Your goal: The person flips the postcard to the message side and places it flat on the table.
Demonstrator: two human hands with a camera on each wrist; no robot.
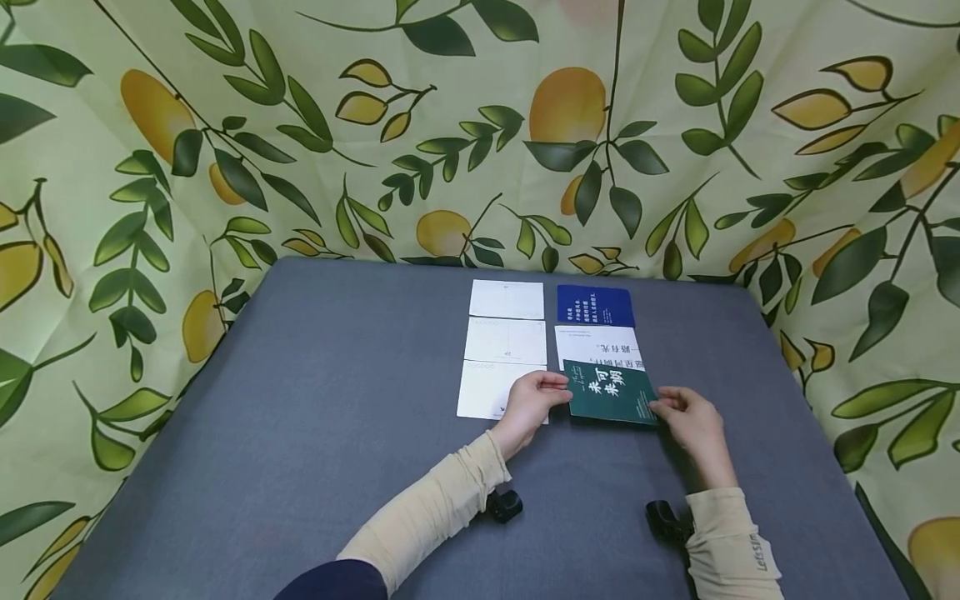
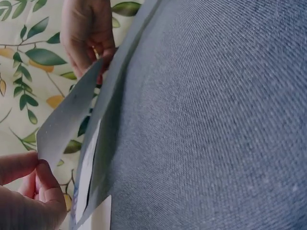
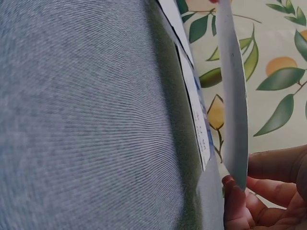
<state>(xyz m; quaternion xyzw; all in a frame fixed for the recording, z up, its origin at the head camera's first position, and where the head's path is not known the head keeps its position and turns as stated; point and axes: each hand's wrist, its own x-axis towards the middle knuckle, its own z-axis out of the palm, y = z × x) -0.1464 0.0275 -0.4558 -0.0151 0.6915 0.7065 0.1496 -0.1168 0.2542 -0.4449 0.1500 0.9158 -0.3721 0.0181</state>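
A dark green card [image 1: 611, 393] with white lettering is held between both hands, raised over the table in the wrist views. My left hand [image 1: 531, 404] pinches its left edge, and my right hand [image 1: 692, 423] pinches the lower right corner. From the left wrist view, the card's pale underside [image 2: 69, 112] faces the table. Just beyond it lies a white card with dark characters [image 1: 600, 345], partly covered by the green one in the head view. Farther back is a blue card [image 1: 595, 306] with white writing.
Left of these, a column of white cards [image 1: 506, 340] lies on the grey cloth-covered table [image 1: 337, 375]; my left hand overlaps the nearest one in the head view. A leaf-and-fruit patterned curtain [image 1: 465, 167] stands behind the table and along its sides.
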